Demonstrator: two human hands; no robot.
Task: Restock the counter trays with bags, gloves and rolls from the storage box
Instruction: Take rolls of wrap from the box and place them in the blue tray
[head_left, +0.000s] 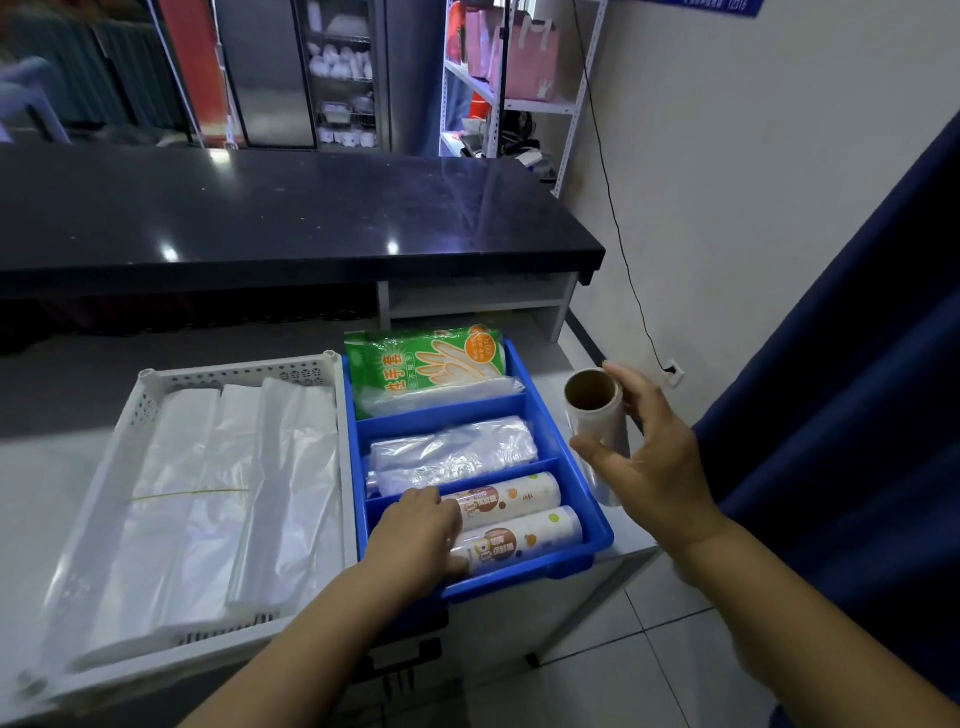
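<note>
A blue divided tray (550, 410) stands on the low counter. Its far compartment holds a green pack of gloves (426, 361), its middle one clear plastic bags (452, 449), its near one two printed rolls (514, 519). My left hand (421, 532) lies over the left ends of those rolls, fingers curved onto them. My right hand (649, 462) holds a clear film roll (597, 421) with a cardboard core, upright, just right of the tray. A white perforated tray (156, 389) to the left holds stacks of white plastic bags (223, 488).
A black raised countertop (260, 218) runs behind the trays. A dark blue curtain (857, 389) hangs at right, beside a white wall with a cable and socket. Tiled floor (639, 675) lies below the counter's right end. Metal shelving (509, 78) stands at the back.
</note>
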